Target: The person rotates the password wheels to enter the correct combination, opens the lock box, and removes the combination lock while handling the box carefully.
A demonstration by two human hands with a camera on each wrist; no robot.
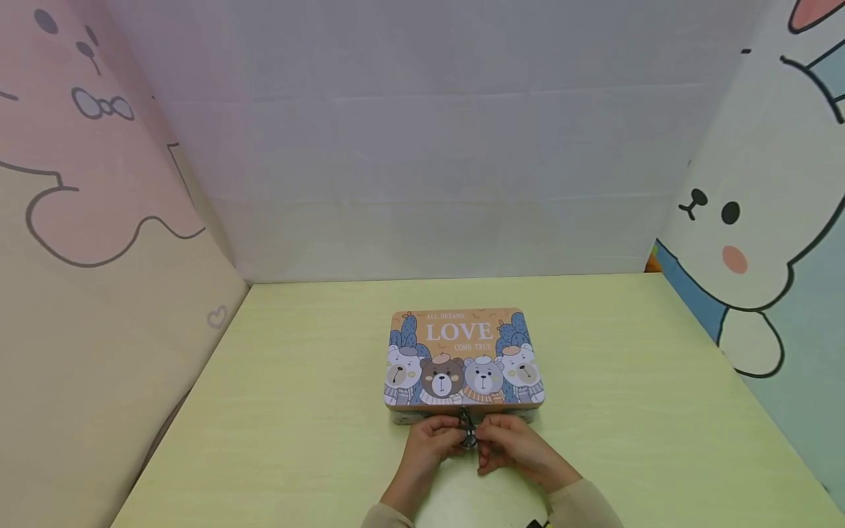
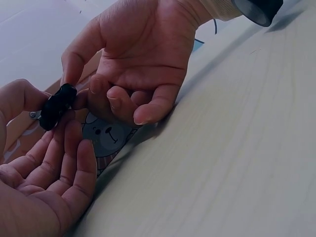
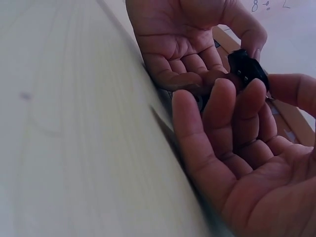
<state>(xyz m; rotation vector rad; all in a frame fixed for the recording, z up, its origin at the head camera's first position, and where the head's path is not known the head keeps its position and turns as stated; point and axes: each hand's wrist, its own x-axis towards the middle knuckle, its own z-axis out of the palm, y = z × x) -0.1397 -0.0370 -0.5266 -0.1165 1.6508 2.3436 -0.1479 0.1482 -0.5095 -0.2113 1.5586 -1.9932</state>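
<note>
A rectangular tin box (image 1: 455, 337) with cartoon bears and the word LOVE on its lid stands on the table, lid down. At its front edge hangs a small black padlock (image 1: 469, 438) with a few shiny spots. My left hand (image 1: 425, 446) pinches the padlock from the left between thumb and fingers. From the other side my right hand (image 1: 518, 447) pinches it too. In the left wrist view the black padlock body (image 2: 57, 106) sits between both hands' fingertips. The right wrist view shows the remaining right fingers (image 3: 219, 113) loosely curled. Fingertips cover part of the padlock.
The pale yellow-green table (image 1: 297, 381) spreads around the box. A white backdrop (image 1: 429, 183) rises behind it, with cartoon-printed panels at the left (image 1: 99, 308) and right (image 1: 739, 242). Beige sleeves (image 1: 584, 506) cover both forearms.
</note>
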